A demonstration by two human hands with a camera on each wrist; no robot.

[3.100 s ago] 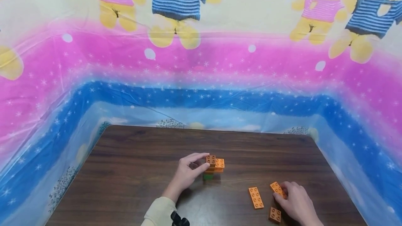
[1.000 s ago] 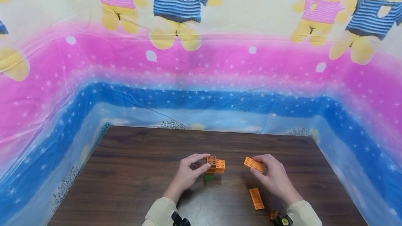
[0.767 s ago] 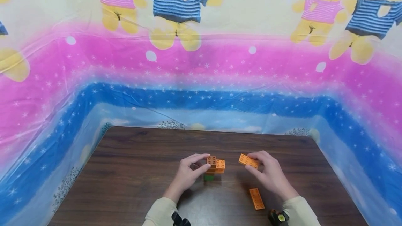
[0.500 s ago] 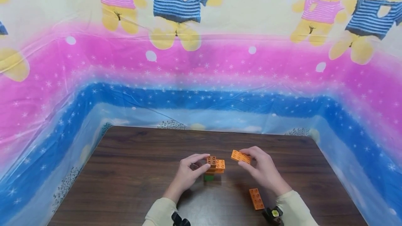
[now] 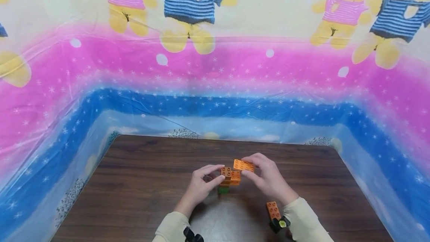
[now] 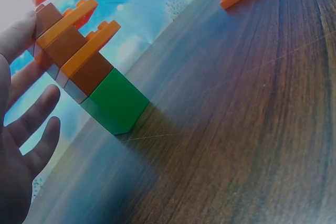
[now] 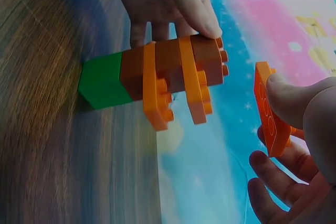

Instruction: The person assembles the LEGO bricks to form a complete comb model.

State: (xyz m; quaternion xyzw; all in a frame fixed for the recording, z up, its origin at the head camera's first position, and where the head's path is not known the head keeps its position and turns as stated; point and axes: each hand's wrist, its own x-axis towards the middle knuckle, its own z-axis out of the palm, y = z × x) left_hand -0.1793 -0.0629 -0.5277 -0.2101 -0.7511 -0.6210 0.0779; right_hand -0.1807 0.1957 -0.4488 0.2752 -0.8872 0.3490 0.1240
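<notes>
A tower of toy building bricks stands upright on the table. Its base is a green brick (image 6: 116, 100); above it brown bricks alternate with two thin orange bricks (image 7: 193, 85) that jut out to one side. At the top sits a brown brick (image 5: 226, 172), pinched between the thumb and fingers of my left hand (image 5: 201, 184). My right hand (image 5: 268, 176) pinches one end of a flat orange brick (image 5: 243, 165), studs up. In the right wrist view this brick hangs above the tower's top, apart from it.
Another flat orange brick (image 5: 273, 210) lies on the brown wooden table (image 5: 144, 182), partly covered by the right wrist's camera strap (image 5: 279, 224). A printed cloth (image 5: 215, 70) with bears hangs round the table's back and sides.
My right hand picked up the flat orange brick from the right of the table and carried it left and back towards the tower. My left hand has stayed on the tower.
</notes>
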